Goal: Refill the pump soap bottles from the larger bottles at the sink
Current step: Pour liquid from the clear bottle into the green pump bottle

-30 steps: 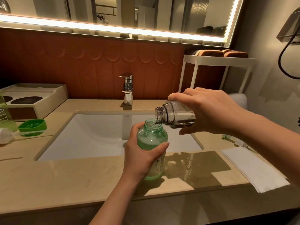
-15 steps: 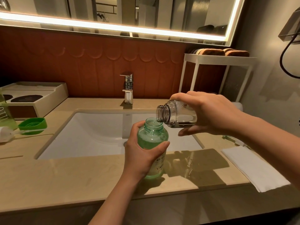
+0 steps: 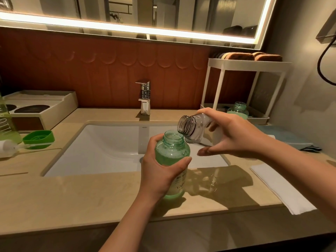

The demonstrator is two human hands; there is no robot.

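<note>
step: pour judged finished | left hand [image 3: 160, 171] wrapped round uncapped green translucent plastic bottle [image 3: 172, 160] on bench [image 3: 72, 197] before white sink basin [image 3: 109, 146] | right hand [image 3: 234, 137] pinching tilted clear plastic bottle [image 3: 192, 127] above basin, apparently empty | next: probably set it down, recap.

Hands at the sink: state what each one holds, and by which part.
Left hand grips the green bottle around its body. Right hand holds the tilted clear bottle by its body, neck free.
</note>
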